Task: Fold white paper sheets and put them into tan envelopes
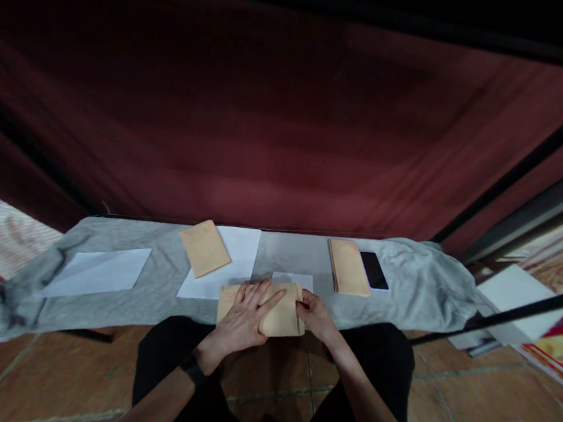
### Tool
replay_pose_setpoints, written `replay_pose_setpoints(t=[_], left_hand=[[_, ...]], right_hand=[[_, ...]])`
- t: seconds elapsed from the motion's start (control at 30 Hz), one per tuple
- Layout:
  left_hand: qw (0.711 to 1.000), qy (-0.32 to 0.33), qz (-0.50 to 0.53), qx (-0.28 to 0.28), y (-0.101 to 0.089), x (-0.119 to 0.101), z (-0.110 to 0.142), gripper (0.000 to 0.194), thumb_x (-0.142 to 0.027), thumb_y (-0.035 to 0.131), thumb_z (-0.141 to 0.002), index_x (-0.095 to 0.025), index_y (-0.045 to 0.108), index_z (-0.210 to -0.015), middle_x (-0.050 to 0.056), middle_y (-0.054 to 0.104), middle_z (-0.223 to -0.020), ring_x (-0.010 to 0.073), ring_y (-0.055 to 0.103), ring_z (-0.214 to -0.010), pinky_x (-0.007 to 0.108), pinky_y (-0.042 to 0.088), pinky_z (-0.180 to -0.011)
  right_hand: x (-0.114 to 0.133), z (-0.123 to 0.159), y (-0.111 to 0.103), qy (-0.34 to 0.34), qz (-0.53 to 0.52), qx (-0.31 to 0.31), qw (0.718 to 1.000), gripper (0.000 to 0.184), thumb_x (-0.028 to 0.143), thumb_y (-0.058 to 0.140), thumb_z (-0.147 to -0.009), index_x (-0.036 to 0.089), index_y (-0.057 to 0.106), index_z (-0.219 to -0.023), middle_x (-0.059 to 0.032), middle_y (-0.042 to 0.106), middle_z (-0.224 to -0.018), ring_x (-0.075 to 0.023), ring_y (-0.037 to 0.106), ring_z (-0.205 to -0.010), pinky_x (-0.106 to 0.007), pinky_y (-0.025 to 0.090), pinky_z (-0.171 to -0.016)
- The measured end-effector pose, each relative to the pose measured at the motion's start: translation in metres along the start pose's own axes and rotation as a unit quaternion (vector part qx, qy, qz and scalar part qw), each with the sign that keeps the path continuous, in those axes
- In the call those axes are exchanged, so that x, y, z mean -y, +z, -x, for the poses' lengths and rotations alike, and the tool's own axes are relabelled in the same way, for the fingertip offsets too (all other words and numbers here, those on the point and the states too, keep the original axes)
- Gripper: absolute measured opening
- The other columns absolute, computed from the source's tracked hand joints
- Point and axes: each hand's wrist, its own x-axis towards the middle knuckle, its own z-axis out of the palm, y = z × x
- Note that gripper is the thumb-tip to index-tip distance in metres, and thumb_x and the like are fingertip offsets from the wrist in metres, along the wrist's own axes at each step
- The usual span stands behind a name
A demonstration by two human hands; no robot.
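Note:
A tan paper envelope (277,318) lies at the near edge of the cloth-covered surface, in front of my body. My left hand (246,315) rests flat across its top, fingers stretched out and thumb spread to the right. At the envelope's right end, my right hand (315,314) pinches the flap edge between thumb and bent fingers. What is inside the envelope, if anything, is hidden. Just beyond it lies a small white paper (293,280), partly covered by the envelope.
Left of centre, a second tan envelope (206,249) lies on white sheets (242,250). Another white sheet (98,272) is farther left. On the right, a stack of tan envelopes (349,267) sits beside a phone (374,270). Grey cloth (419,286) covers the surface; a dark red panel (289,138) stands behind.

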Motion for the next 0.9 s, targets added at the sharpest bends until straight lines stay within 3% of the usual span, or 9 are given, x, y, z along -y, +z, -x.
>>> replay_pose_setpoints(t=[0.17, 0.3, 0.37, 0.43, 0.57, 0.63, 0.7, 0.8, 0.9], left_hand=[[1.000, -0.011, -0.012, -0.016, -0.006, -0.009, -0.002, 0.096, -0.037, 0.075, -0.071, -0.031, 0.030, -0.155, 0.014, 0.034, -0.156, 0.0374, 0.035, -0.140, 0.059, 0.013, -0.119], [0.999, -0.024, -0.026, -0.014, -0.004, -0.016, -0.005, 0.095, -0.042, 0.075, -0.072, -0.030, 0.031, -0.155, 0.015, 0.034, -0.157, 0.0389, 0.035, -0.140, 0.061, 0.012, -0.118], [0.999, -0.031, -0.031, -0.012, -0.001, -0.019, -0.006, 0.095, -0.043, 0.076, -0.072, -0.030, 0.031, -0.155, 0.016, 0.033, -0.158, 0.0391, 0.035, -0.141, 0.062, 0.011, -0.118], [0.999, -0.033, -0.033, -0.010, 0.002, -0.022, -0.006, 0.096, -0.043, 0.077, -0.072, -0.031, 0.031, -0.155, 0.016, 0.032, -0.159, 0.0391, 0.035, -0.141, 0.061, 0.011, -0.118], [0.999, -0.031, -0.032, -0.004, 0.004, -0.025, -0.005, 0.100, -0.045, 0.078, -0.071, -0.032, 0.026, -0.156, 0.015, 0.029, -0.161, 0.0394, 0.032, -0.143, 0.061, 0.012, -0.118], [0.999, -0.032, -0.030, -0.003, 0.003, -0.027, -0.005, 0.101, -0.044, 0.078, -0.072, -0.033, 0.024, -0.157, 0.015, 0.027, -0.162, 0.0395, 0.031, -0.144, 0.062, 0.013, -0.118], [0.999, -0.029, -0.029, -0.002, 0.002, -0.030, -0.004, 0.100, -0.041, 0.078, -0.073, -0.034, 0.024, -0.157, 0.014, 0.025, -0.163, 0.0392, 0.030, -0.145, 0.062, 0.013, -0.118], [1.000, -0.008, -0.028, 0.007, 0.001, -0.036, -0.003, 0.100, -0.036, 0.078, -0.073, -0.036, 0.022, -0.156, 0.013, 0.023, -0.164, 0.0383, 0.029, -0.146, 0.061, 0.014, -0.118], [0.999, 0.020, -0.022, 0.021, 0.000, -0.040, 0.000, 0.099, -0.036, 0.078, -0.074, -0.037, 0.023, -0.156, 0.013, 0.022, -0.164, 0.0368, 0.026, -0.148, 0.062, 0.012, -0.119]], right_hand=[[-0.008, 0.003, 0.000, -0.029, 0.107, -0.088, 0.990, 0.015, 0.034, 0.053, -0.086, 0.024, 0.057, -0.096, -0.0004, 0.067, -0.081, -0.0193, 0.065, -0.075, -0.031, 0.053, -0.070], [-0.004, 0.015, -0.001, -0.105, 0.342, -0.202, 0.912, 0.017, 0.031, 0.049, -0.093, 0.022, 0.056, -0.105, -0.0081, 0.065, -0.093, -0.0246, 0.064, -0.087, -0.039, 0.052, -0.081], [0.002, 0.023, -0.002, -0.136, 0.393, -0.199, 0.887, 0.018, 0.031, 0.044, -0.097, 0.022, 0.059, -0.102, -0.0101, 0.064, -0.095, -0.0262, 0.063, -0.093, -0.042, 0.051, -0.087], [0.006, 0.028, -0.002, -0.134, 0.348, -0.159, 0.914, 0.024, 0.033, 0.040, -0.099, 0.023, 0.061, -0.105, -0.0098, 0.066, -0.100, -0.0250, 0.064, -0.096, -0.040, 0.051, -0.090], [0.008, 0.029, -0.003, -0.047, 0.103, -0.124, 0.986, 0.034, 0.047, 0.047, -0.095, 0.023, 0.060, -0.116, -0.0075, 0.070, -0.105, -0.0234, 0.066, -0.095, -0.037, 0.052, -0.086], [0.009, 0.027, -0.004, 0.011, -0.006, -0.112, 0.994, 0.040, 0.054, 0.059, -0.086, 0.023, 0.062, -0.110, -0.0050, 0.072, -0.093, -0.0235, 0.067, -0.087, -0.036, 0.054, -0.080], [0.012, 0.027, -0.005, 0.062, -0.077, -0.050, 0.994, 0.043, 0.057, 0.069, -0.078, 0.021, 0.066, -0.103, -0.0043, 0.073, -0.089, -0.0244, 0.068, -0.085, -0.037, 0.054, -0.079], [0.020, 0.031, -0.004, 0.093, -0.118, 0.074, 0.986, 0.046, 0.051, 0.077, -0.073, 0.020, 0.070, -0.106, -0.0067, 0.074, -0.106, -0.0278, 0.067, -0.102, -0.042, 0.051, -0.093], [0.023, 0.037, -0.001, 0.099, -0.157, 0.108, 0.977, 0.053, 0.048, 0.077, -0.075, 0.019, 0.068, -0.119, -0.0098, 0.070, -0.123, -0.0290, 0.063, -0.117, -0.048, 0.043, -0.107]])
